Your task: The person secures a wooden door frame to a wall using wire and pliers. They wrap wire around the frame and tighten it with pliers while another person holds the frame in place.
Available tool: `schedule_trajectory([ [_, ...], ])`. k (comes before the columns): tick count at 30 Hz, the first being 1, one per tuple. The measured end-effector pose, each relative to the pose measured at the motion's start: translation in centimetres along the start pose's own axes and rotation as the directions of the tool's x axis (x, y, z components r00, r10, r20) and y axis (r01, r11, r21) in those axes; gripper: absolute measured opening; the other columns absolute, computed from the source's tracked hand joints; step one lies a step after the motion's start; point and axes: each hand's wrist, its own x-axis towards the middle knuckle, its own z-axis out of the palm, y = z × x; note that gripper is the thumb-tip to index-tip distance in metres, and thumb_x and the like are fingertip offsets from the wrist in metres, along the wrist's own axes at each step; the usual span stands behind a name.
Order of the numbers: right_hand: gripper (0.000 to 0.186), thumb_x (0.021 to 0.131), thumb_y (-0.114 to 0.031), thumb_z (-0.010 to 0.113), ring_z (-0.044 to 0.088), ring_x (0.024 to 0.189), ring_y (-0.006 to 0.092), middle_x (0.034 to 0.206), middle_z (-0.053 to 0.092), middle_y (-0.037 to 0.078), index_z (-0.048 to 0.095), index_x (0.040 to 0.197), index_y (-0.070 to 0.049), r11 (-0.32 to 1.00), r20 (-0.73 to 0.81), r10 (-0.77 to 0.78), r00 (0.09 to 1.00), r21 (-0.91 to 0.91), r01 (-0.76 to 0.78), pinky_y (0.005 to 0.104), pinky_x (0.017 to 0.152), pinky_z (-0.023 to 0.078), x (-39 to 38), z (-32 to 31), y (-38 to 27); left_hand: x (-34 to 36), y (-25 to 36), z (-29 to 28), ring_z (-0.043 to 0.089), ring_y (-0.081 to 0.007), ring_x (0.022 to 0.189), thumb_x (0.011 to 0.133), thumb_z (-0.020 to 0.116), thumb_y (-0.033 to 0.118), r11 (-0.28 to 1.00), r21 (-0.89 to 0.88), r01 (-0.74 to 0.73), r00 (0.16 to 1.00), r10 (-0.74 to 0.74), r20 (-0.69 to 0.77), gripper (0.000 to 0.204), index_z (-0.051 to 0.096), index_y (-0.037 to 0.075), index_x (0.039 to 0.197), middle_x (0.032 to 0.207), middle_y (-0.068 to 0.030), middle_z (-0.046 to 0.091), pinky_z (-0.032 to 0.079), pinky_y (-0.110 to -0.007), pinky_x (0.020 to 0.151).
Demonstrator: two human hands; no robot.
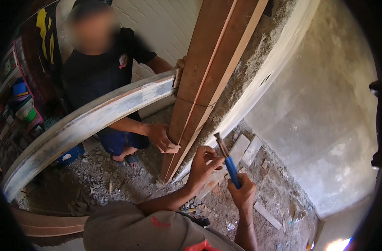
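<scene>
In my right hand (242, 192) is a hammer (233, 170), its blue grip in my closed fingers and its metal head pointing up toward the wall edge. My left hand (203, 165) is close beside the hammer's neck, fingers curled and thumb and fingertips drawn together; whatever they pinch is too small to make out. Just beyond my left hand rises a brown wooden frame post (199, 88), with a groove down its face and a thin dark wire or cord round it. A co-worker's hand (162, 138) presses on the post's lower part, while their other hand is partly hidden behind it higher up.
A weathered, whitish beam (94, 115) runs from the post toward the lower left. The co-worker (99, 75) stands behind it. Rough wall edge (245, 79) borders the post. Rubble and boards (241, 148) lie on the floor; household items (25, 104) are stacked far left.
</scene>
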Motion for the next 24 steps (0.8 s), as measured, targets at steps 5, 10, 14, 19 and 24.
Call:
schedule_trajectory([
  [5,0.025,0.072,-0.009,0.076,0.048,0.140,0.0429,0.122,0.073,0.011,0.069,0.095,-0.008,0.879,0.010,-0.416,0.909,-0.251,0.405,0.0643,0.116,0.025,1.5,-3.1,-6.5,1.5,4.1,1.6,0.068,-0.0218,0.113,0.101,0.070,0.030,0.969,-0.227,0.095,0.958,-0.027,0.286,0.077,0.027,0.004,0.159,0.146,-0.0125,0.052,0.065,-0.037,0.086],
  [10,0.030,0.072,-0.013,0.080,0.033,0.152,0.0461,0.138,0.067,0.014,0.067,0.098,-0.009,0.923,0.080,-0.313,0.946,-0.208,0.323,0.0642,0.121,0.020,2.6,-4.6,-8.6,3.6,6.3,2.0,0.070,-0.0214,0.107,0.089,0.079,0.052,0.988,-0.150,0.024,0.923,0.036,0.383,0.110,0.016,-0.004,0.161,0.149,-0.0168,0.047,0.064,-0.034,0.083],
  [14,0.033,0.071,-0.015,0.083,0.031,0.152,0.0477,0.142,0.065,0.014,0.067,0.099,-0.009,0.946,0.097,-0.300,0.949,-0.101,0.309,0.0634,0.121,0.021,3.3,-5.0,-8.6,4.5,6.7,2.4,0.070,-0.0236,0.107,0.089,0.080,0.049,0.985,-0.173,-0.025,0.917,0.092,0.389,0.110,0.017,-0.005,0.160,0.144,-0.0161,0.047,0.063,-0.034,0.082],
  [19,0.033,0.072,-0.017,0.084,0.029,0.153,0.0476,0.142,0.064,0.014,0.067,0.100,-0.009,0.943,0.131,-0.302,0.944,-0.101,0.316,0.0630,0.121,0.022,3.9,-4.8,-8.1,4.9,6.4,2.1,0.070,-0.0229,0.105,0.087,0.081,0.052,0.984,-0.176,-0.002,0.923,0.069,0.378,0.112,0.017,-0.004,0.160,0.146,-0.0184,0.047,0.063,-0.034,0.082],
  [24,0.032,0.074,-0.019,0.084,0.029,0.153,0.0475,0.143,0.063,0.012,0.068,0.099,-0.009,0.952,0.155,-0.286,0.946,-0.065,0.299,0.0626,0.121,0.021,4.1,-4.5,-7.8,5.3,6.2,1.7,0.070,-0.0224,0.103,0.085,0.081,0.058,0.992,-0.123,-0.015,0.928,0.060,0.368,0.116,0.018,-0.005,0.160,0.147,-0.0197,0.047,0.062,-0.033,0.081],
])
